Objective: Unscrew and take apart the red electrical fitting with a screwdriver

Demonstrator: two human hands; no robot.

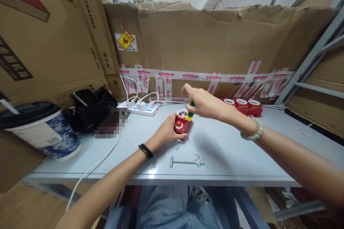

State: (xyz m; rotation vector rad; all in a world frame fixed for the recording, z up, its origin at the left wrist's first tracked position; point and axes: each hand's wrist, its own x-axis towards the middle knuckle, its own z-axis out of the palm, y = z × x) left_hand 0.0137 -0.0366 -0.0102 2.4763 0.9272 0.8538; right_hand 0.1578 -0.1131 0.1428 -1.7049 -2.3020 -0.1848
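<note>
My left hand (165, 132) is closed around a small red box-shaped device (182, 124) and holds it down on the grey table (236, 157). My right hand (204, 103) grips a screwdriver with a green and yellow handle (190, 112), its tip pointing down into the top of the red device. A metal T-shaped key (182, 162) and a few small metal bits (199, 159) lie on the table just in front of the device.
Three more red devices (243, 105) stand in a row at the back right. A white power strip (142, 108) with plugs and cables, a black bag (90, 109) and a large lidded paper cup (40, 128) are at left. Cardboard walls (215, 39) enclose the table.
</note>
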